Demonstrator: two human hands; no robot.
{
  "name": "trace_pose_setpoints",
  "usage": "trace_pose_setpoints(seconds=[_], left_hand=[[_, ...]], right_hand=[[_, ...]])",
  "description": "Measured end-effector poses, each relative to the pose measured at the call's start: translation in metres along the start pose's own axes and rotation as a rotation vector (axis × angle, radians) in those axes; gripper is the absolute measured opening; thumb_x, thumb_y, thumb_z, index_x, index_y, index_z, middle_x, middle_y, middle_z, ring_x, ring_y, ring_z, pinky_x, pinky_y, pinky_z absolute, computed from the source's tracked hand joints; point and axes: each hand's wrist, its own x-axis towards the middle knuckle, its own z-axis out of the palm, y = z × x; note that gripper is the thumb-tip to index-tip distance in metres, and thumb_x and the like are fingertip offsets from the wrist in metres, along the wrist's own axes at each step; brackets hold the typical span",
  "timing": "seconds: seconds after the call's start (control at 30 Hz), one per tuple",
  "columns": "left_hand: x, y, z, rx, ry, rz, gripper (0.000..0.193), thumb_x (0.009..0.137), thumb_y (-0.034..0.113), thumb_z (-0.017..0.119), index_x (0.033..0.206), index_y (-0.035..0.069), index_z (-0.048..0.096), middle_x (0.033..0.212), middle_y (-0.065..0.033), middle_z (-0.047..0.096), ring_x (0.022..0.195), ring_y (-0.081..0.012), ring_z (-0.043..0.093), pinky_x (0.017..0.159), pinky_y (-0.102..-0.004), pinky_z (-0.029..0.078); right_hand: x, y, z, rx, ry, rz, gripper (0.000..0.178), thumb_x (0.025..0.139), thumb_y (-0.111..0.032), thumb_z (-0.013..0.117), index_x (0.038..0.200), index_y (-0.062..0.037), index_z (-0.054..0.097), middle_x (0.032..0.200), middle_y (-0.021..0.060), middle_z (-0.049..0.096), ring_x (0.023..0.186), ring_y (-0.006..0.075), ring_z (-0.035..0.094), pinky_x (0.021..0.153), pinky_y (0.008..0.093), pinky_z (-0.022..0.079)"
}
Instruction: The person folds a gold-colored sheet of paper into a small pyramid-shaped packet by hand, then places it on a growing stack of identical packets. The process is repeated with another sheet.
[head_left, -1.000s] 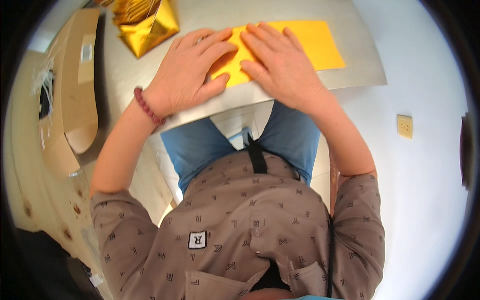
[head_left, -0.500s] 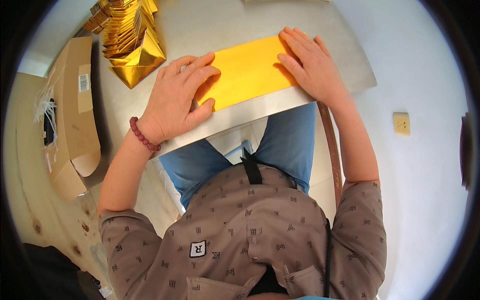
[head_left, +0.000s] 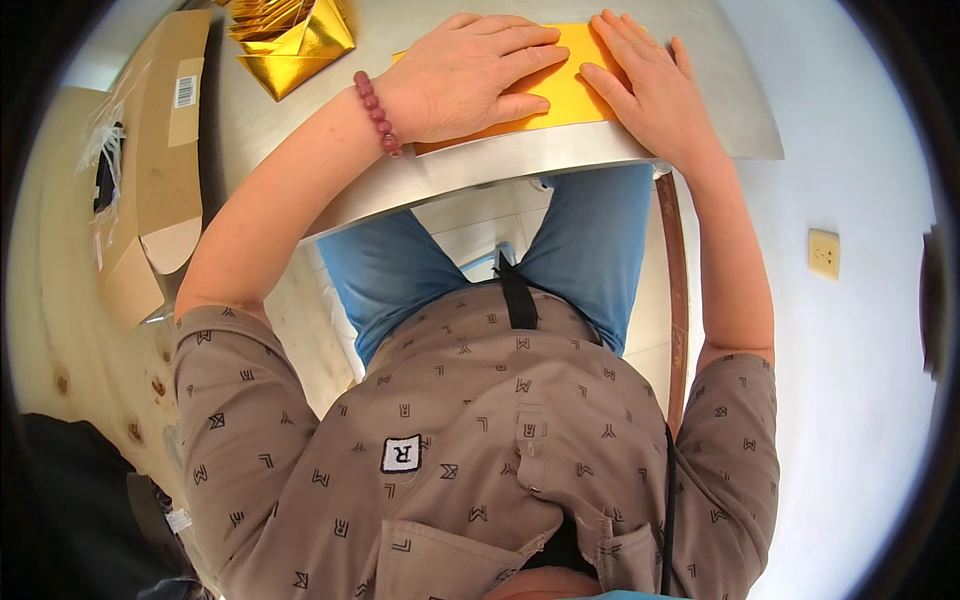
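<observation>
A gold-yellow sheet of paper [head_left: 580, 98] lies along the near edge of the metal table, partly hidden under my hands. Across its left and middle part rests my left hand [head_left: 470, 80], palm down with the fingers stretched toward the right. At the sheet's right end my right hand [head_left: 650, 95] lies flat, its fingers pointing away from me and the thumb apart. Neither hand grips anything. A row of shiny gold folded paper pieces [head_left: 300, 50] stands on the table to the left of my left hand.
An opened brown cardboard box [head_left: 165, 150] stands left of the metal table [head_left: 320, 130], with clear plastic at its side. A pale wall with a socket [head_left: 824, 254] rises on the right. My legs [head_left: 400, 270] are below the table edge.
My left hand has slid right across the sheet toward my right hand, which stays on the right end. The whole view has shifted, so the table sits higher in the picture.
</observation>
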Motion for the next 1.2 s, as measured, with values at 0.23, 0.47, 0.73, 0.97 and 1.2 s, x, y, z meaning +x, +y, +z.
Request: trace_pose_setpoints(seconds=[0.23,0.47,0.73,0.97,1.2], left_hand=[[-0.044,-0.009,-0.010,0.034,-0.103,-0.088,0.069,0.103,0.060,0.053,0.156,0.016,0.048,0.160,-0.0071,0.047,0.146,-0.0270,0.043,0.123,-0.0438,0.032],[-0.071,-0.015,-0.022,0.061,-0.153,-0.139,0.071,0.102,0.060,0.053,0.156,0.016,0.046,0.161,-0.0071,0.046,0.146,-0.0265,0.043,0.122,-0.0440,0.032],[-0.093,-0.015,-0.034,-0.006,-0.160,-0.173,0.073,0.102,0.060,0.053,0.157,0.014,0.044,0.161,-0.0095,0.045,0.147,-0.0286,0.042,0.123,-0.0457,0.030],[-0.103,-0.020,-0.026,-0.056,-0.121,-0.171,0.073,0.102,0.060,0.052,0.158,0.014,0.043,0.163,-0.0108,0.043,0.148,-0.0304,0.041,0.123,-0.0469,0.029],[-0.103,-0.019,-0.027,-0.104,-0.082,-0.164,0.069,0.105,0.054,0.048,0.155,0.007,0.047,0.161,-0.0148,0.045,0.146,-0.0329,0.044,0.123,-0.0476,0.030]], right_hand=[[0.000,0.013,0.020,-0.129,0.062,-0.021,0.059,0.106,-0.051,0.047,0.157,-0.0190,0.049,0.163,0.0056,0.046,0.154,0.0235,0.036,0.128,0.0518,0.014],[0.000,0.017,0.025,-0.073,0.095,-0.023,0.066,0.103,-0.058,0.047,0.156,-0.0190,0.050,0.162,0.0049,0.047,0.154,0.0221,0.037,0.128,0.0541,0.015],[0.001,0.018,0.024,-0.084,0.093,-0.025,0.067,0.104,-0.059,0.044,0.157,-0.0196,0.049,0.163,0.0046,0.046,0.154,0.0220,0.037,0.128,0.0558,0.015],[0.002,0.019,0.024,-0.109,0.082,-0.030,0.066,0.104,-0.059,0.044,0.156,-0.0185,0.049,0.163,0.0055,0.045,0.154,0.0236,0.036,0.126,0.0595,0.016],[0.004,0.016,0.022,-0.055,0.084,-0.026,0.062,0.104,-0.050,0.051,0.156,-0.0161,0.049,0.162,0.0085,0.046,0.153,0.0266,0.038,0.125,0.0612,0.017]])
